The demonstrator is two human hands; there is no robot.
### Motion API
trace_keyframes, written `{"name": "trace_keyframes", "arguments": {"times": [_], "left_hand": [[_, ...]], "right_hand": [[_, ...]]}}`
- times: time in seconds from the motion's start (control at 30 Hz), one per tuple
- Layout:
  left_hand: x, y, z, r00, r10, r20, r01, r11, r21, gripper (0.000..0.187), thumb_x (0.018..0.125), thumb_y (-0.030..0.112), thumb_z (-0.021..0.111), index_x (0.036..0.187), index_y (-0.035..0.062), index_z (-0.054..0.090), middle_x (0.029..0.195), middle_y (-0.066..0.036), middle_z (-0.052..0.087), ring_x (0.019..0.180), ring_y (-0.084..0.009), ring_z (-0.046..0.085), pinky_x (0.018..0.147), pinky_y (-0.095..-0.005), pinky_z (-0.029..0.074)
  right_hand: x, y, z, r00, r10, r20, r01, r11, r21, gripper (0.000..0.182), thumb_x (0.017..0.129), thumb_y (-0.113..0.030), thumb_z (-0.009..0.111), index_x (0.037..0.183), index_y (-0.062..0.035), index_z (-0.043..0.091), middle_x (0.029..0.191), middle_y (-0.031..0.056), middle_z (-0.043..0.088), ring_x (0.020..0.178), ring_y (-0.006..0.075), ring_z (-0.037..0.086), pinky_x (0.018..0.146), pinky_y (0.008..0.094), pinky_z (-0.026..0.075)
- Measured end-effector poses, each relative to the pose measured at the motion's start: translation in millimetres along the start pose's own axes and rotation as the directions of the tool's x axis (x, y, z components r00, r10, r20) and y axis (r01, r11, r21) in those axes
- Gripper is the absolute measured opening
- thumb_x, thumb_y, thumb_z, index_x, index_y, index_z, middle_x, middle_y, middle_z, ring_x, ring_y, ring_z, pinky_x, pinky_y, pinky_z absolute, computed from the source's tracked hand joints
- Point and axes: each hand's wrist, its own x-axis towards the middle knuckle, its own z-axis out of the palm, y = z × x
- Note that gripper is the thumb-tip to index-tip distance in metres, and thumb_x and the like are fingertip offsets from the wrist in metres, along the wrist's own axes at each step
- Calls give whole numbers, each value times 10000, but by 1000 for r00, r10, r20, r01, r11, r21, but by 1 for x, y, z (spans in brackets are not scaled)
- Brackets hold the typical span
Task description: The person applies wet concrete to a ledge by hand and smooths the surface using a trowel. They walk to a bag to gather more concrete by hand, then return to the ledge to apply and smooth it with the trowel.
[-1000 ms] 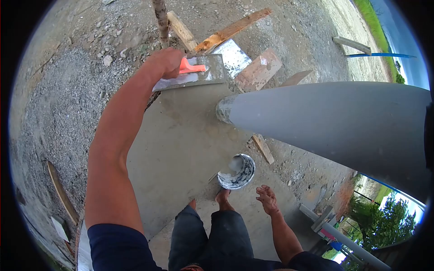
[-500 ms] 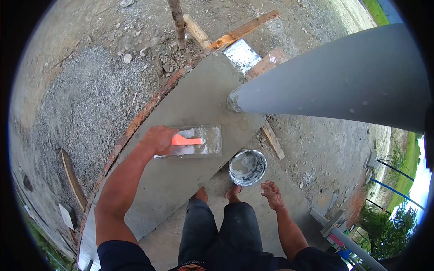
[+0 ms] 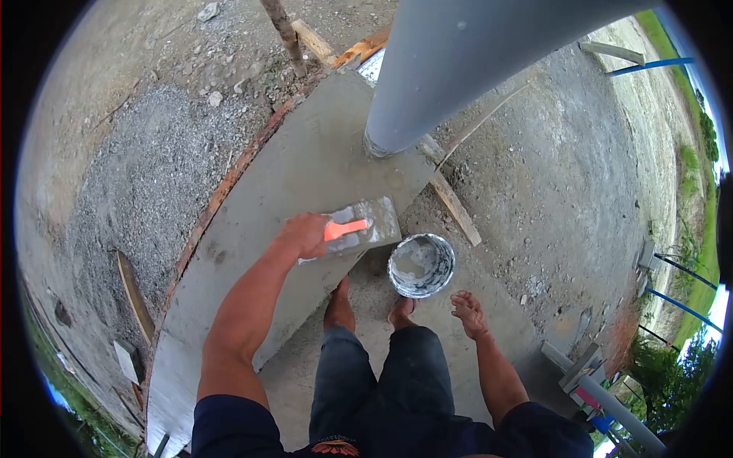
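My left hand is wrapped round the orange handle of a flat rectangular trowel. The trowel lies on the smooth grey wet concrete, its right end near the slab's right edge. My right hand hangs in the air with its fingers apart and slightly curled, nothing in it. Just left of and above that hand stands a round bucket, its inside smeared with grey cement mix. My bare feet are beside the bucket, below the slab edge.
A thick grey post rises from the slab. Wooden form boards edge the slab at left. A loose plank lies right of it, another on the gravel. Grey pipes stand at lower right.
My left hand and the trowel have moved right and slightly up, and the trowel has tilted, its right end higher. My view has shifted, so the post appears farther left.
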Motion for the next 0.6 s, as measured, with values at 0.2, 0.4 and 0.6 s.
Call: {"name": "trace_keyframes", "arguments": {"times": [0.2, 0.4, 0.6], "left_hand": [[-66, 59, 27, 957, -286, -46, 257, 913, -316, 355, 737, 137, 618, 1075, 30, 601, 950, -177, 657, 863, -320, 653, 774, -422, 517], [-37, 62, -13, 872, -442, -209, -263, -62, -963, 243, 814, 52, 636, 1010, 24, 493, 697, -44, 545, 476, -119, 525, 419, -302, 454], [80, 129, -7, 665, -738, -115, -249, -74, -966, 260, 828, 13, 577, 1044, 6, 432, 729, -92, 528, 464, -150, 512, 393, -332, 435]], "right_hand": [[-32, 4, -56, 1000, -12, 0, 12, 998, -69, 538, 808, -216, 637, 1285, -106, 416, 1202, 69, 565, 1120, 203, 514, 882, 355, 445], [-46, 8, -105, 989, 56, -138, -70, 993, -96, 582, 763, -211, 643, 1280, -73, 415, 1171, 73, 571, 1080, 198, 525, 856, 332, 451], [-38, -5, -92, 993, 33, -113, -46, 992, -118, 579, 772, -189, 629, 1295, -71, 409, 1193, 85, 562, 1111, 219, 512, 881, 351, 445]]}}
